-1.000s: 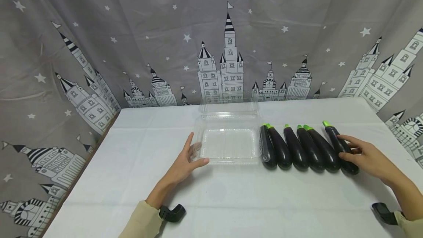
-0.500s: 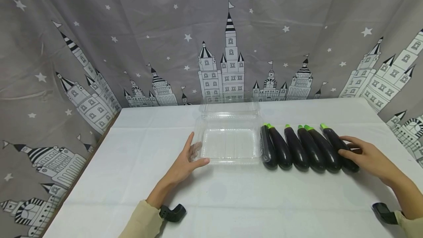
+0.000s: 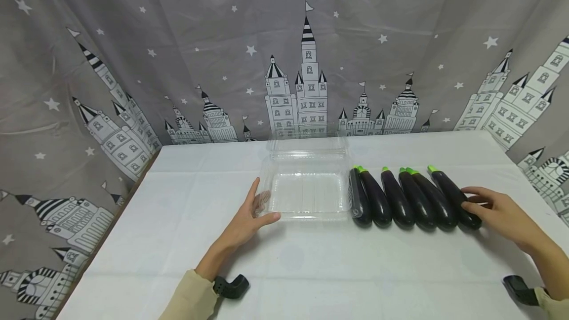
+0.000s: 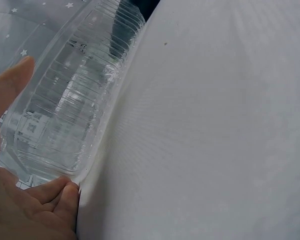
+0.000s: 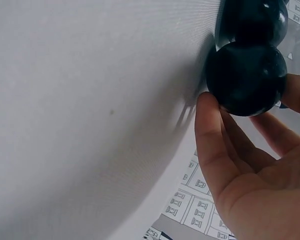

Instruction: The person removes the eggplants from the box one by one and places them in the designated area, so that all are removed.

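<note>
Several dark eggplants lie side by side right of a clear plastic clamshell container [image 3: 306, 216], whose lid is raised at the back. My right hand [image 3: 507, 214] is at the right side of the rightmost eggplant [image 3: 458, 199], its fingertips right at the skin. In the right wrist view, the fingers and thumb spread beside the rounded end of that eggplant [image 5: 247, 80]. At the container's left side, my left hand [image 3: 244, 219] rests with its thumb along the front corner. Fingertips meet the container's lower edge [image 4: 97, 135] in the left wrist view, the thumb held apart.
A white cloth covers the table [image 3: 311, 270]. Behind it hangs a grey curtain [image 3: 213, 38] printed with castles and stars. The leftmost eggplant [image 3: 361, 201] lies right against the container's right side. Each wrist wears a black camera mount.
The rightmost eggplant has shifted left, its green stem end closer to the neighbouring eggplants. My right hand has drawn slightly right over the last half second. The left hand and container stay put.
</note>
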The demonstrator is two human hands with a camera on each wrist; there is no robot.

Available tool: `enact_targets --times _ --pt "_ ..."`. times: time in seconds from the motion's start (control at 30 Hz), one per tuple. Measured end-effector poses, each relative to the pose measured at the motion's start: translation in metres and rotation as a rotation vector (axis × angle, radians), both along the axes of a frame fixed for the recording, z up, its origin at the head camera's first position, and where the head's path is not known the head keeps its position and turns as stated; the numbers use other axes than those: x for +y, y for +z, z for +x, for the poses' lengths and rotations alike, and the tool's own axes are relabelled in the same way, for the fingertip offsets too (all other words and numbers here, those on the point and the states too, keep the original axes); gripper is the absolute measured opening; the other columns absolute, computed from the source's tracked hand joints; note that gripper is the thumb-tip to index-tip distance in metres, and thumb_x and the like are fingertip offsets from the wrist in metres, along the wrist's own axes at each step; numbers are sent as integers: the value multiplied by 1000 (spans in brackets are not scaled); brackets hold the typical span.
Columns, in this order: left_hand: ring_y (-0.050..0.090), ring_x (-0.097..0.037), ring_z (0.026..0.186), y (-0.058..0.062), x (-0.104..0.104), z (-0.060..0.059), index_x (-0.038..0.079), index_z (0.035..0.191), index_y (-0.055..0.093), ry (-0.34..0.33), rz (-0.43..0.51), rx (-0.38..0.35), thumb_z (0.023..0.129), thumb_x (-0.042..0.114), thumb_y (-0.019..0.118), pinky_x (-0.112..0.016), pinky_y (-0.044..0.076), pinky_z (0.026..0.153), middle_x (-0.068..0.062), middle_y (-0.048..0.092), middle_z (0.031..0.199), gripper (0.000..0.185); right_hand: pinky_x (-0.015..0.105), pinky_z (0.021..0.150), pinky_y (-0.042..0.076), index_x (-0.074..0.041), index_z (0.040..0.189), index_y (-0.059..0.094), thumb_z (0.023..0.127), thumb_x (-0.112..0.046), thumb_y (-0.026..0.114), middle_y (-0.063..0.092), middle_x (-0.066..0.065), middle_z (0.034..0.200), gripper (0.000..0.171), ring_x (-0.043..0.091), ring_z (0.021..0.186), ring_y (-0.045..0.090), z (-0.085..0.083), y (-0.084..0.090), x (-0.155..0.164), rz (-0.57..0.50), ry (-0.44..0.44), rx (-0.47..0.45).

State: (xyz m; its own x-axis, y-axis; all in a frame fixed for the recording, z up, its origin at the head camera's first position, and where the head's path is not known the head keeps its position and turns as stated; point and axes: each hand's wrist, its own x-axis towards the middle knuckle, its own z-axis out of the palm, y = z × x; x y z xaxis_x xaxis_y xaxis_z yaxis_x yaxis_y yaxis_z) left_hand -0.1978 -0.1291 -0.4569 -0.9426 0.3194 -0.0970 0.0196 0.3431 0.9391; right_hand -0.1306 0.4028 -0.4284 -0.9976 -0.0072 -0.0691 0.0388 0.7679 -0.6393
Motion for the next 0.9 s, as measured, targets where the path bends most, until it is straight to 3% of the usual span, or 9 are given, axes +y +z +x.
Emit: enact_targets --times 0.4,0.6,0.77,0.9 --pt "22 -38 146 1 0 1 21 160 -5 -4 0 -2 87 32 76 -60 15 114 -20 23 159 110 25 63 47 15 134 46 102 -18 55 56 39 117 47 27 91 61 -2 -4 0 0 -12 17" --pt "23 -38 145 0 0 0 21 160 -5 -2 -2 -2 87 32 77 -60 16 114 -20 23 159 110 22 64 46 16 134 45 102 -16 55 55 41 117 47 44 97 62 0 -3 -1 -11 -8 36" --pt "22 -38 146 0 -1 0 21 160 -4 -4 -3 1 87 32 76 -60 15 114 -20 23 159 109 21 64 46 17 134 44 102 -19 54 53 43 119 49 50 99 60 1 -3 -1 -8 -18 47" --pt "22 -37 146 1 -1 0 21 160 -4 -7 -1 0 87 32 76 -60 15 114 -20 23 159 109 20 63 46 17 134 45 102 -20 55 53 43 119 49 42 95 63 3 -3 -1 -9 -27 70"
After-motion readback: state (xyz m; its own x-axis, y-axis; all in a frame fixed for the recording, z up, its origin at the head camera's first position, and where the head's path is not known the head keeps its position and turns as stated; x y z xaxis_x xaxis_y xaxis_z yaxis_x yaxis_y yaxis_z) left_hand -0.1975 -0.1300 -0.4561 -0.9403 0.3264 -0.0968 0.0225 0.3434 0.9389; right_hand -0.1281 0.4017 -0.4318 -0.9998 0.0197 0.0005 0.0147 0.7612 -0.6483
